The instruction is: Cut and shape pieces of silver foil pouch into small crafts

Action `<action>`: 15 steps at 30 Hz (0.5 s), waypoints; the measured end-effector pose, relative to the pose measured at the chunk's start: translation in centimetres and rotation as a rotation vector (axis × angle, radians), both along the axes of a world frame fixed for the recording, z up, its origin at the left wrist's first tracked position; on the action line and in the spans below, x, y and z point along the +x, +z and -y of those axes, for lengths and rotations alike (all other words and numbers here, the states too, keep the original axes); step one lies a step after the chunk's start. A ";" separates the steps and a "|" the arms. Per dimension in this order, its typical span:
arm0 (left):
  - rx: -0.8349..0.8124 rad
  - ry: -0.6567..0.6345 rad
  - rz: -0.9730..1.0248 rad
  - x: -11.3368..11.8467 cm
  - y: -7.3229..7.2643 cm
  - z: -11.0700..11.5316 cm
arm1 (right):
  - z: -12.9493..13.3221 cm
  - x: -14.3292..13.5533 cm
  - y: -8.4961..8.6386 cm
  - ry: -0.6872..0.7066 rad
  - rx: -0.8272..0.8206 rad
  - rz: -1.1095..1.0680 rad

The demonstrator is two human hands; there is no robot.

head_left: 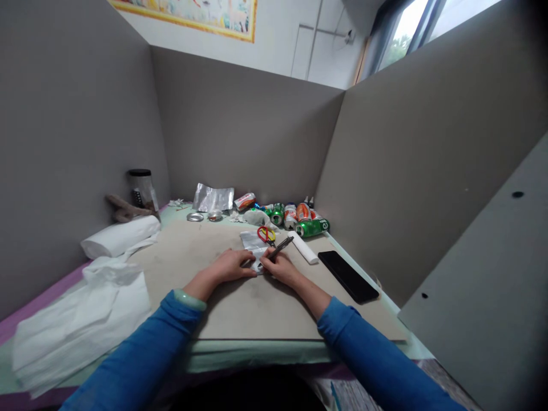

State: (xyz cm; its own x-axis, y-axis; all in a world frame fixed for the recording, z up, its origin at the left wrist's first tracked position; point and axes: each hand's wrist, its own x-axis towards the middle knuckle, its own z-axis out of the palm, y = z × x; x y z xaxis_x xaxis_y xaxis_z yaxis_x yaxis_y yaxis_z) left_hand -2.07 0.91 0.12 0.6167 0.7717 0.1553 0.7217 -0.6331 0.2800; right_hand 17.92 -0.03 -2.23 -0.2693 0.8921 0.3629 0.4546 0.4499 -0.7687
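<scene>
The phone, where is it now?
In the head view, the phone lies on the right side of the board, just right of the white bar.

1. On the green can [311,228] lying at the front right of the group, I can pick out a few large white letters near its right end; they look like "ei", but I cannot confirm the spelling or read a whole word.
2. On the orange can [303,213] just behind it, I see pale print, too small on my feed to read.
3. On the red-and-white can [245,201] lying beside the foil sheet [213,198], I make out white marks across a red area, but I cannot resolve them into letters.
4. I can read no other text, brand, number or sign from here.
</scene>
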 end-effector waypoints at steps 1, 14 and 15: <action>-0.003 0.000 0.003 0.0 0.0 0.0 | 0.1 0.0 0.1 -0.001 0.000 0.006; -0.057 -0.009 -0.013 0.0 0.0 -0.2 | 0.2 -0.2 0.2 0.011 0.019 0.005; -0.061 -0.008 -0.019 -0.1 0.0 -0.2 | 0.1 -0.2 0.2 0.011 0.022 0.008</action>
